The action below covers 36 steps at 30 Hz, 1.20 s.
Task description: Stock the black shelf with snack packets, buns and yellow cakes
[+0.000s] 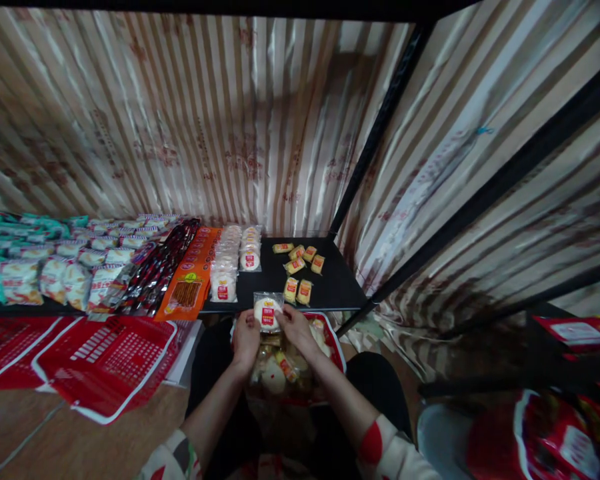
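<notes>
Between my two hands is a clear packet with a round white cracker and a red label [267,315]. My left hand [247,337] pinches its left edge, and my right hand [296,328] grips the right edge. The packet is upright, just in front of the shelf's front edge. Below my hands, a red basket with a white rim [339,343] sits between my knees and holds more white packets and yellow ones. Matching white packets stand in two rows [224,288] on the black shelf [270,283], to the left. Several small yellow packets [295,265] lie on its right part.
Left along the shelf are an orange bag of sticks [186,287], dark red packets [155,267], and white and green bags [65,277]. Red baskets [115,360] rest below on the floor. Black shelf posts [380,133] rise at right, before a striped curtain [205,120].
</notes>
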Each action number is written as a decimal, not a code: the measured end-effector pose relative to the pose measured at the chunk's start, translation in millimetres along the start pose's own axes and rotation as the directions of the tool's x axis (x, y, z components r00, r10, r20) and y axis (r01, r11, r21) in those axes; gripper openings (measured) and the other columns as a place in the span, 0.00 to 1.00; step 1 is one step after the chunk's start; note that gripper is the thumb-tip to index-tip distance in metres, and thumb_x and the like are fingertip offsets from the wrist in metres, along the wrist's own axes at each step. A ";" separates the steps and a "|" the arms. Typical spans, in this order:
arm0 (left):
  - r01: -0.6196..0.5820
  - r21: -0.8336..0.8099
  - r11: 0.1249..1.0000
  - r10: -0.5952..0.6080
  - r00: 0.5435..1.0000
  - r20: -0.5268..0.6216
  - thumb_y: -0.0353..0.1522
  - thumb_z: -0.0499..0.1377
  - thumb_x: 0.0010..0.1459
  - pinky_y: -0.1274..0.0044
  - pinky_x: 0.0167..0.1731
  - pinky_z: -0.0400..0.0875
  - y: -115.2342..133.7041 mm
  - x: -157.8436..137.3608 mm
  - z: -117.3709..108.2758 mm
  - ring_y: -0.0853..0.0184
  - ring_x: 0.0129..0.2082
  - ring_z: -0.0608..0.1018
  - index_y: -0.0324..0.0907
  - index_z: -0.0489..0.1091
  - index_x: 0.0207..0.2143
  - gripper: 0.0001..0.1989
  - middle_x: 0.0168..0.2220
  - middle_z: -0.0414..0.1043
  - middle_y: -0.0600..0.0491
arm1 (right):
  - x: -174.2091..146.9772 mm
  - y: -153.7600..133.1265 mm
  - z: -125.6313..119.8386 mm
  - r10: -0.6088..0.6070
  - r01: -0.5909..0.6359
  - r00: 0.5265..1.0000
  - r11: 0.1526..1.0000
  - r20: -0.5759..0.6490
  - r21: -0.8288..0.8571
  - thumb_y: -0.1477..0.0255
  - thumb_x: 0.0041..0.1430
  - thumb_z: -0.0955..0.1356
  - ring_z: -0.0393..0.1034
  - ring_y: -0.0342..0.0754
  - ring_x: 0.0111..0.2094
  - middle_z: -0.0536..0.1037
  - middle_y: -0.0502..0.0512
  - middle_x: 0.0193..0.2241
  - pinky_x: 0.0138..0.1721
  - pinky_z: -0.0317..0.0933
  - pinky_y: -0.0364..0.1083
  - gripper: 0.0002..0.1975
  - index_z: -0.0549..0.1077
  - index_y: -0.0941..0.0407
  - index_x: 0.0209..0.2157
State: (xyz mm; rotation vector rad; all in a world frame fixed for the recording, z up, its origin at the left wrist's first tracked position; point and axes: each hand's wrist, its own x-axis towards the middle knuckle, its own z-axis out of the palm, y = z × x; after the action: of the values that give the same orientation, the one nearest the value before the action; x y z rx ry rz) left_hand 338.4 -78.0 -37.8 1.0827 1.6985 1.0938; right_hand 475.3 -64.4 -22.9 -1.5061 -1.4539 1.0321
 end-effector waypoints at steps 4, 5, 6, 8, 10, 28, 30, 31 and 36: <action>-0.159 0.124 0.980 0.170 0.981 -0.092 0.26 0.51 0.53 0.72 0.47 0.68 13.4 9.8 -0.3 0.63 0.45 0.75 0.37 0.67 0.47 0.18 0.45 0.72 0.44 | 31.5 -11.6 6.6 -0.008 0.006 1.000 0.997 -0.029 -0.081 0.65 0.51 0.64 0.66 0.44 0.26 0.74 0.49 0.24 0.28 0.59 0.42 0.12 0.74 0.57 0.30; -0.201 0.178 0.963 0.224 0.968 -0.118 0.26 0.51 0.52 0.70 0.51 0.65 15.3 11.4 1.1 0.61 0.50 0.72 0.36 0.65 0.49 0.20 0.49 0.70 0.43 | 39.8 -14.2 8.7 -0.006 0.002 0.999 0.996 -0.038 -0.084 0.65 0.51 0.63 0.66 0.44 0.26 0.74 0.49 0.24 0.28 0.59 0.42 0.12 0.74 0.57 0.31; -0.243 0.229 0.942 0.278 0.952 -0.132 0.26 0.51 0.52 0.69 0.55 0.61 16.7 12.8 3.1 0.60 0.54 0.68 0.35 0.63 0.52 0.22 0.53 0.66 0.41 | 48.1 -16.7 10.7 -0.003 0.000 0.999 0.996 -0.044 -0.087 0.66 0.51 0.63 0.66 0.44 0.26 0.75 0.49 0.24 0.28 0.59 0.42 0.12 0.74 0.57 0.32; -0.319 0.298 0.900 0.366 0.924 -0.115 0.25 0.50 0.51 0.69 0.59 0.55 17.5 16.1 8.5 0.60 0.60 0.61 0.33 0.60 0.55 0.26 0.58 0.60 0.41 | 64.6 -20.4 14.3 0.000 -0.004 0.999 0.995 -0.036 -0.102 0.67 0.52 0.63 0.66 0.43 0.26 0.75 0.49 0.25 0.28 0.59 0.41 0.12 0.74 0.57 0.33; -0.360 0.321 0.876 0.401 0.914 -0.068 0.24 0.49 0.51 0.68 0.61 0.52 16.3 21.0 14.8 0.60 0.62 0.57 0.31 0.59 0.57 0.28 0.60 0.57 0.41 | 80.4 -21.7 17.8 0.004 -0.007 0.999 0.993 -0.032 -0.119 0.67 0.52 0.63 0.67 0.44 0.26 0.76 0.49 0.25 0.28 0.59 0.41 0.11 0.75 0.56 0.33; -0.364 0.422 0.830 0.416 0.909 -0.034 0.23 0.47 0.50 0.63 0.61 0.53 -1.1 94.5 43.3 0.57 0.64 0.53 0.33 0.61 0.56 0.28 0.61 0.57 0.42 | 166.5 -3.6 52.5 0.060 -0.080 0.994 0.970 -0.094 -0.228 0.67 0.53 0.66 0.71 0.46 0.33 0.77 0.52 0.33 0.36 0.63 0.43 0.11 0.73 0.55 0.37; -0.377 0.437 0.817 0.431 0.902 -0.027 0.22 0.47 0.50 0.63 0.61 0.53 -3.2 97.0 44.3 0.56 0.64 0.53 0.31 0.61 0.56 0.28 0.61 0.56 0.41 | 169.3 -2.9 55.4 0.059 -0.092 0.990 0.957 -0.127 -0.274 0.68 0.53 0.66 0.71 0.46 0.35 0.77 0.53 0.34 0.38 0.63 0.44 0.11 0.73 0.55 0.38; -0.381 0.446 0.810 0.437 0.899 -0.024 0.22 0.47 0.50 0.63 0.61 0.53 -4.3 97.9 44.4 0.56 0.63 0.53 0.30 0.61 0.55 0.28 0.61 0.56 0.40 | 170.3 -2.3 56.7 0.057 -0.097 0.988 0.950 -0.142 -0.297 0.68 0.53 0.66 0.71 0.46 0.35 0.77 0.54 0.35 0.38 0.63 0.44 0.11 0.73 0.55 0.39; -0.409 0.468 0.783 0.467 0.884 -0.008 0.22 0.46 0.51 0.63 0.60 0.54 -7.5 98.7 43.8 0.56 0.63 0.54 0.26 0.61 0.54 0.27 0.60 0.57 0.37 | 171.6 0.8 60.5 0.042 -0.095 0.986 0.936 -0.162 -0.337 0.69 0.54 0.66 0.71 0.45 0.34 0.77 0.53 0.35 0.37 0.62 0.43 0.13 0.71 0.55 0.42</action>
State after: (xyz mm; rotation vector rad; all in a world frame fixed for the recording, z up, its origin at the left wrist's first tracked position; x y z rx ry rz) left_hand 348.9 23.0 -75.3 1.8199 1.9096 1.0785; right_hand 421.4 107.1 -51.0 -1.8528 -1.5369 0.7057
